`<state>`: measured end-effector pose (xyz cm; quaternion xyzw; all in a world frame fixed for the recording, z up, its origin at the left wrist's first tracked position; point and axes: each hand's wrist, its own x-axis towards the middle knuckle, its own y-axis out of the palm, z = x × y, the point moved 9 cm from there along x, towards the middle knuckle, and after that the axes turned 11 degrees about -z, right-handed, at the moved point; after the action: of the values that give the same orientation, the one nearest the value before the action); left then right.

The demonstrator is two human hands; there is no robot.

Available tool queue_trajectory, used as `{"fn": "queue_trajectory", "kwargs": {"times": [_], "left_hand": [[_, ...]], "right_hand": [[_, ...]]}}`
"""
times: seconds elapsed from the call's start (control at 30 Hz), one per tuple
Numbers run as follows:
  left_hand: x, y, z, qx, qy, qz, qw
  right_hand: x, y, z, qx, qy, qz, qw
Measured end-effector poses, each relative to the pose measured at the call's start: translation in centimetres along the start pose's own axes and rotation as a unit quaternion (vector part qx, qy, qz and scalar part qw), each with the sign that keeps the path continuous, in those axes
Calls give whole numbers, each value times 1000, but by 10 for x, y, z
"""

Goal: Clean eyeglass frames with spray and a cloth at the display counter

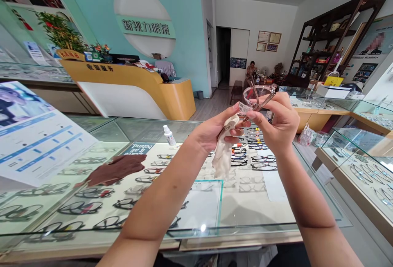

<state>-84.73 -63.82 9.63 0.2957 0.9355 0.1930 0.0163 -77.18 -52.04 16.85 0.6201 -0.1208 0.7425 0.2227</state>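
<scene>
Both of my hands are raised above a glass display counter. Between them is a pair of eyeglasses with round lenses and a thin translucent frame, a small label on one lens. My right hand pinches the frame at its right side. Closed around a cream cleaning cloth, my left hand also touches the lower left of the eyeglasses; the cloth hangs down below its fingers. On the glass, to the left, lie a crumpled brown cloth and an upright small white bottle.
Rows of eyeglass frames lie inside the counter. A printed cardboard stand rises at the left. Another glass case stands at the right. Further back are a yellow reception desk and a seated person.
</scene>
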Motion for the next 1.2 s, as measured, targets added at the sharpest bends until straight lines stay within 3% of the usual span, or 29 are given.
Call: {"fn": "queue_trajectory", "kwargs": {"times": [0.17,0.27,0.37,0.43,0.5,0.57,0.63,0.77,0.97,1.2], "left_hand": [[-3,-2,-4,-20,0,-37,999],[-2,-9,-13,-1,53,-54,997],[-2,-22,-28,71,148,-77,983],[-7,-28,-43,150,242,-100,953],[-15,-28,-56,234,336,-121,904],[-24,-25,-64,292,402,-136,857],[-29,-22,-66,315,436,-146,830],[-29,-23,-65,308,447,-170,823],[-23,-30,-60,277,418,-204,841],[-20,-30,-60,240,381,-198,871]], "right_hand": [[0,10,-5,-16,14,54,998],[0,9,-17,48,64,58,995],[2,4,-37,102,165,61,979],[1,3,-50,110,235,86,962],[0,2,-58,110,277,110,948],[2,-1,-60,106,285,114,946],[5,-3,-59,99,278,113,949],[7,-3,-53,91,256,127,954],[5,-3,-58,114,288,123,943],[2,-2,-62,147,314,125,930]]}}
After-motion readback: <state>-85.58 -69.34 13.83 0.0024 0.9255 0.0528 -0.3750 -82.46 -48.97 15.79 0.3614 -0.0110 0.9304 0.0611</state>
